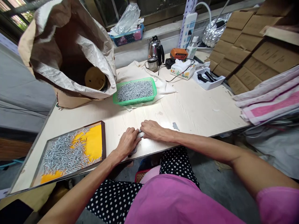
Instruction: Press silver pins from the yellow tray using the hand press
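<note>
Close together at the table's front edge, both my hands are closed around a small grey, shiny object (140,134), mostly covered by the fingers, its kind not clear. My left hand (128,142) grips its near left part, with a dark bit showing under the palm. On its right end are the curled fingers of my right hand (151,130). Left of them lies a dark-rimmed tray (104,137) with a yellow bottom and a heap of silver screws (65,154). Farther back, a green plastic basket (153,93) is filled with similar small metal screws (135,90).
A big open woven sack (93,37) stands at the back left, a round tan piece (94,77) inside. Behind are a kettle (154,46), metal cup (153,64), orange battery (178,53), tissue pack (183,68) and white tray (216,84). Cardboard boxes (249,59) are stacked at right.
</note>
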`<state>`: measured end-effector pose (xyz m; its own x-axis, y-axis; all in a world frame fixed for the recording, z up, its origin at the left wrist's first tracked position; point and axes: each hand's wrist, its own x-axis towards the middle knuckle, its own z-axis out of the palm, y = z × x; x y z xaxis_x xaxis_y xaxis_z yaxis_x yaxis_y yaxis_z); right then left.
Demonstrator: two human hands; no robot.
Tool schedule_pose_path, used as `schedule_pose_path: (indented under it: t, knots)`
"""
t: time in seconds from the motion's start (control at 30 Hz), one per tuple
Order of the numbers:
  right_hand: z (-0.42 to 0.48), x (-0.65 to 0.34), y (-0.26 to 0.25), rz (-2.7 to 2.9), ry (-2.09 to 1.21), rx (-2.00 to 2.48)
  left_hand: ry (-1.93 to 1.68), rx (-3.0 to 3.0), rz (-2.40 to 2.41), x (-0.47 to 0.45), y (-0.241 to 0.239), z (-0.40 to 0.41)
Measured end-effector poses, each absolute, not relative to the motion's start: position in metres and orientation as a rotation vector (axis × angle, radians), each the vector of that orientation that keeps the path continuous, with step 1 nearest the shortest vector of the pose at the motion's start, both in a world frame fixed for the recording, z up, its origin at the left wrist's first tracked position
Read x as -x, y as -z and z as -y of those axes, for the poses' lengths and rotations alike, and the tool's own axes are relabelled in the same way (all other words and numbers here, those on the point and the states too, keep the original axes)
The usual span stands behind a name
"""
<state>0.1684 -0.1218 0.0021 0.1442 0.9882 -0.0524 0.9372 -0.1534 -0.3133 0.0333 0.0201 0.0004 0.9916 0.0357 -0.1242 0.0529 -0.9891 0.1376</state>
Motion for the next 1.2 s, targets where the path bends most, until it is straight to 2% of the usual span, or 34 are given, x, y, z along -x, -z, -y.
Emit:
schedule_pose_path:
  t: [0.23,0.5,0.67,0.9,1.1,1.2]
  knots:
    - [0.124,-0.163,0.007,1.836,-0.308,2.237,0.201,-2.995,-0.129,-0.034,0.001,-0.014]
    - [0.124,-0.208,0.008,1.796,-0.344,2.078,-0.277,-2.883,-0.124,-0.005,0.031,0.019]
    - [0.107,-0.203,0.013,1.858,-0.196,2.203,-0.205,-2.785,-0.071,0.007,0.038,0.053]
    - [0.064,-0.198,0.0,1.882,-0.105,2.344,-0.186,-2.696,-0.113,0.004,0.033,0.047]
    - [0.053,-0.141,-0.007,2.408,-0.124,1.862,-0.21,-2.651,-0.091,0.008,0.037,0.047]
    - [0.048,-0.123,-0.007,2.547,-0.078,1.76,-0.324,-2.678,0.116,0.029,0.025,0.058]
